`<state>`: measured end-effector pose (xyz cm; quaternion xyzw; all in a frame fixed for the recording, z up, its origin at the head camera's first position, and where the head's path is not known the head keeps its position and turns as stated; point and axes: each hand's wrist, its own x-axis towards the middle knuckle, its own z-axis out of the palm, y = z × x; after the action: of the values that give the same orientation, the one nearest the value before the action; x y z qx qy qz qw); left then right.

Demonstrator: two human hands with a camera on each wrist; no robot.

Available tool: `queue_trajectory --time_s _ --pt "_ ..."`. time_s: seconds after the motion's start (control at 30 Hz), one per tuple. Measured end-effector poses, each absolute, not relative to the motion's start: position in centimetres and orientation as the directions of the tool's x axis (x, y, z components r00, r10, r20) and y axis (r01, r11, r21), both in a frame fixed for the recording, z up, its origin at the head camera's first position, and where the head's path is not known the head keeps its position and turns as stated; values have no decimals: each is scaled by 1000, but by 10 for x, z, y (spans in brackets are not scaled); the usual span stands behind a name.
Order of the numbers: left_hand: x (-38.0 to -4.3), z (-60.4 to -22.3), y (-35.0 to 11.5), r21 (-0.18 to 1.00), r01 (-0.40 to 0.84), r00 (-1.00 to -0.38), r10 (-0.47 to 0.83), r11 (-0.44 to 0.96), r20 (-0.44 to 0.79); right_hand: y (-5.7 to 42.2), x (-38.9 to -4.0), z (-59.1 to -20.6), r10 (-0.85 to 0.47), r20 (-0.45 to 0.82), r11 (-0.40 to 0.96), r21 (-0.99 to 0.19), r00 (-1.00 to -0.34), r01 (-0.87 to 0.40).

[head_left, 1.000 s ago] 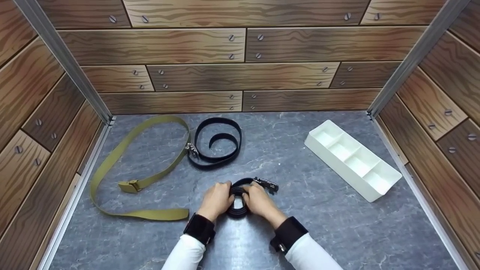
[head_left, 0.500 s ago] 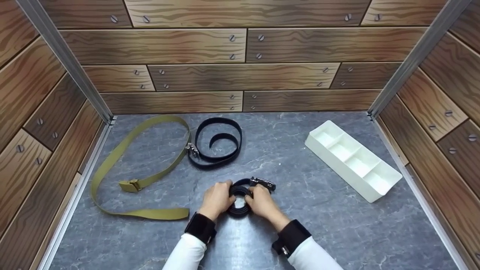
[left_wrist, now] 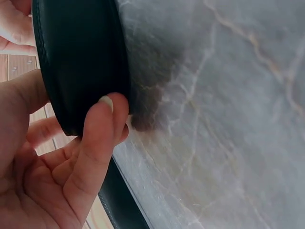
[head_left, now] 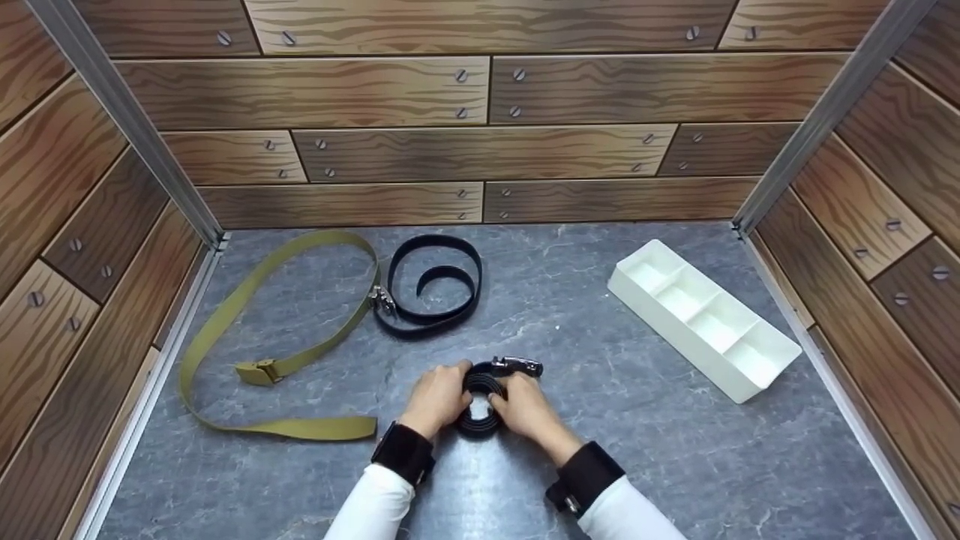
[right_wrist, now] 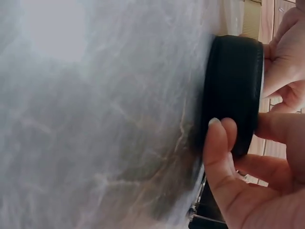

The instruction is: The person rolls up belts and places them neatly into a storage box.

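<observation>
A black belt (head_left: 480,427) stands rolled into a tight coil on the grey surface, close in front of the person. Its metal buckle (head_left: 521,366) lies at the coil's far right, at the end of a short unrolled stretch. The left hand (head_left: 437,397) pinches the coil from the left, thumb inside the ring. From the right, the right hand (head_left: 525,405) pinches the opposite side. Both wrist views show the smooth outer wall of the belt coil (left_wrist: 81,62) between fingers and thumb; in the right wrist view, fingertips (right_wrist: 219,136) press the outside.
Behind the hands lies a second black belt (head_left: 427,330), loosely curled, its buckle touching an olive webbing belt (head_left: 217,315) spread out at left. A white tray (head_left: 675,330) with several compartments sits at right. Wood-patterned walls (head_left: 390,90) enclose the back and sides.
The buckle has been drawn left and nearer the coil as the loose stretch shortens. The right hand has shifted slightly; the left hand stays at the coil's left side.
</observation>
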<state>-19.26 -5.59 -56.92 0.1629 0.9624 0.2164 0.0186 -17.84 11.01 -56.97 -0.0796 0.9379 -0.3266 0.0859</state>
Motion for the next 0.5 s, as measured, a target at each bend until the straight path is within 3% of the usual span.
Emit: queue_trajectory --time_s 0.33,0.5 --pt "-187 -572 -59 436 399 -917 366 807 162 118 -179 -562 -260 -27 749 -637 -965 -184" --pt "-183 -573 -57 352 448 -889 368 822 272 129 -186 -545 -227 175 711 -642 -958 -286"
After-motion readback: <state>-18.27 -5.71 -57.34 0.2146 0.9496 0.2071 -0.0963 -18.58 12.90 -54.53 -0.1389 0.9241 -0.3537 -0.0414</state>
